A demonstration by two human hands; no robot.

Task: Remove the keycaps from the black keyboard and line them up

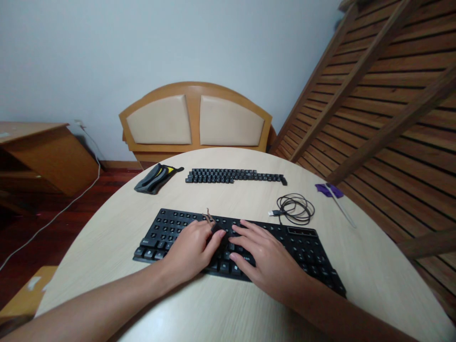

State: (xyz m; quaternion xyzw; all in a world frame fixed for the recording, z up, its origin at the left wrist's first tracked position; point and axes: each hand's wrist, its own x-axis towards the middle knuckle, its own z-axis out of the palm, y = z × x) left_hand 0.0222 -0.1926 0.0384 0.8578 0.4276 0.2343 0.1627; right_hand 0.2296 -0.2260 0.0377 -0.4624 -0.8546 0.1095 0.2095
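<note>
A black keyboard [171, 227] lies in front of me with many keycaps off its upper rows; the front rows still carry theirs. My left hand [190, 244] is closed over the keyboard's left-middle part, holding a small tool with two thin bent prongs [209, 217]. The prongs point up and away from the keys, and the rest of the tool is mostly hidden by my fingers. My right hand [265, 254] rests on the keyboard's middle with its fingers stretched out, touching the keys. Removed keycaps [221, 175] stand in rows beyond the keyboard.
A coiled USB cable [295, 209] lies behind the keyboard's right half. A grey-and-black cloth item with yellow [155, 179] sits at the table's far left. At the right are a purple cloth [329, 191] and a thin stick [341, 206]. All rest on a round table [117, 209].
</note>
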